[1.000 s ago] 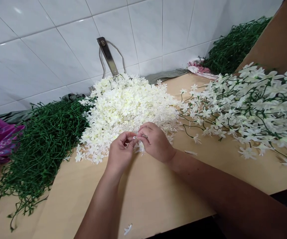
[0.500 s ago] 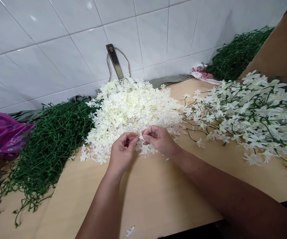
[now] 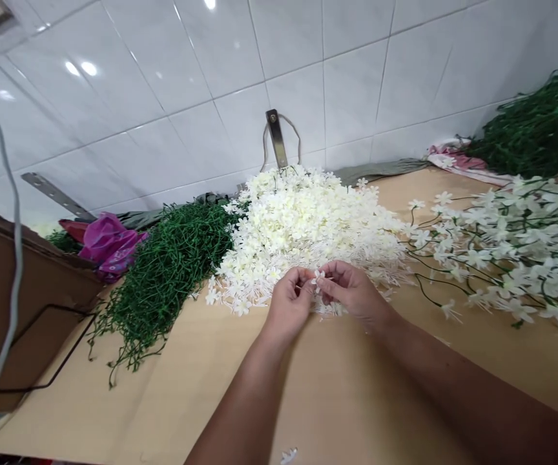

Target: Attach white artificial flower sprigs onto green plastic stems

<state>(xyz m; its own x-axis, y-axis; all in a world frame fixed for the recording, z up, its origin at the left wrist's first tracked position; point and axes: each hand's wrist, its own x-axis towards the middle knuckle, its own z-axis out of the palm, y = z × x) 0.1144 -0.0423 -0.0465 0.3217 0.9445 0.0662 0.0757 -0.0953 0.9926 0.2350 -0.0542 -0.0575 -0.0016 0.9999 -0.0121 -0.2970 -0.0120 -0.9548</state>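
Observation:
A small white flower (image 3: pixel 318 278) is pinched between the fingertips of both hands, at the front edge of a large heap of white flowers (image 3: pixel 298 219). My left hand (image 3: pixel 290 298) is closed on the flower's left side. From the right, my right hand (image 3: pixel 351 290) grips it with thumb and forefinger. Green plastic stems (image 3: pixel 167 271) lie in a pile to the left of the heap. On the right spread white flowers on green stems (image 3: pixel 506 252).
A pink bag (image 3: pixel 112 245) and a cardboard box (image 3: pixel 31 303) stand at the left, with a grey cable (image 3: pixel 16 245) hanging in front. More green stems (image 3: pixel 540 126) lie at the back right. A metal bar (image 3: pixel 277 139) leans on the tiled wall.
The view has swung left, so the scene sits farther right and the box and cable show. Both hands remain together, and the flower between them now shows its petals more clearly.

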